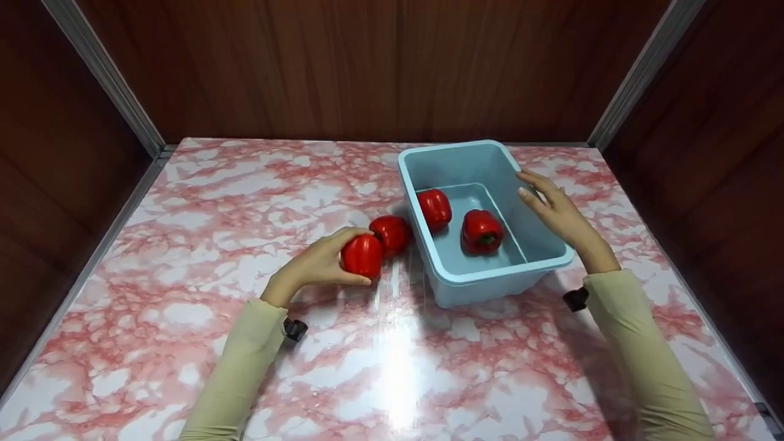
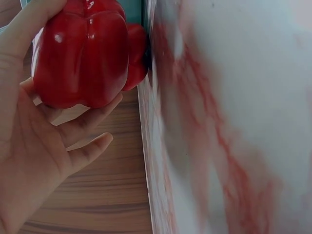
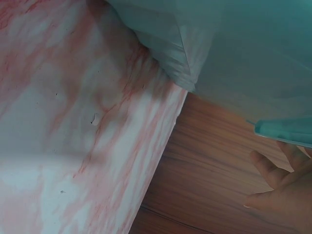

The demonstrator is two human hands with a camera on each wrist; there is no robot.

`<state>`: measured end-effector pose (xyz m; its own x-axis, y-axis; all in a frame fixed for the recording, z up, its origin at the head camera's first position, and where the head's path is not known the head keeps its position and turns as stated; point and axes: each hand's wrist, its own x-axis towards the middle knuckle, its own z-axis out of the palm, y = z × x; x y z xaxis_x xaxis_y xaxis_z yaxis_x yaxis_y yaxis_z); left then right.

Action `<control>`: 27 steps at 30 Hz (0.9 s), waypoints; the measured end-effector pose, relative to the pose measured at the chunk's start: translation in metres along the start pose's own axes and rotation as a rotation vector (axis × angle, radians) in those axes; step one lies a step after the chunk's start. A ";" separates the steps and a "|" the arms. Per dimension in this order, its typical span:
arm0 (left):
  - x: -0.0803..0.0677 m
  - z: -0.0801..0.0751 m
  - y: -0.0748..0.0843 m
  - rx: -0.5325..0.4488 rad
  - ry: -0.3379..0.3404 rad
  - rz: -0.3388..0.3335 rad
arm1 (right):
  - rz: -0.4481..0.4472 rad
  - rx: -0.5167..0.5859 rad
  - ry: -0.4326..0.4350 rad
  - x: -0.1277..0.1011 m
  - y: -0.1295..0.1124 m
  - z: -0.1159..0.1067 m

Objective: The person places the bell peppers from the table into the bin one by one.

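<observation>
Our left hand [image 1: 315, 264] has its fingers wrapped round a red bell pepper [image 1: 362, 255] touching another pepper [image 1: 392, 234] just past our fingertips, so lifting carelessly could roll that one, while our right hand [image 1: 554, 208] rests flat-fingered on the blue bin [image 1: 456, 278] rim.

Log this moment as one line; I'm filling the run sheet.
left hand: grips pepper on table | right hand: on bin rim | in bin: two peppers | beside bin: another pepper
</observation>
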<state>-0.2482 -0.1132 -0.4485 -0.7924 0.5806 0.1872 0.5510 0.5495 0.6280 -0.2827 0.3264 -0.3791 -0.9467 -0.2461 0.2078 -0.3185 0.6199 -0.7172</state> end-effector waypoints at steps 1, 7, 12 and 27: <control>0.000 0.000 0.000 0.001 0.001 -0.002 | 0.002 -0.002 -0.001 0.000 0.000 0.000; 0.002 -0.002 0.002 -0.004 0.013 0.011 | 0.006 -0.016 -0.005 0.000 0.000 0.000; 0.002 -0.004 0.003 -0.009 0.025 0.020 | 0.012 -0.020 -0.006 0.000 0.000 -0.001; 0.002 -0.010 0.005 0.007 0.047 0.020 | 0.020 -0.027 -0.001 -0.001 -0.001 0.000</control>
<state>-0.2494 -0.1151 -0.4375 -0.7927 0.5626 0.2348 0.5684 0.5428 0.6183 -0.2817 0.3262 -0.3785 -0.9530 -0.2341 0.1924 -0.3003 0.6447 -0.7030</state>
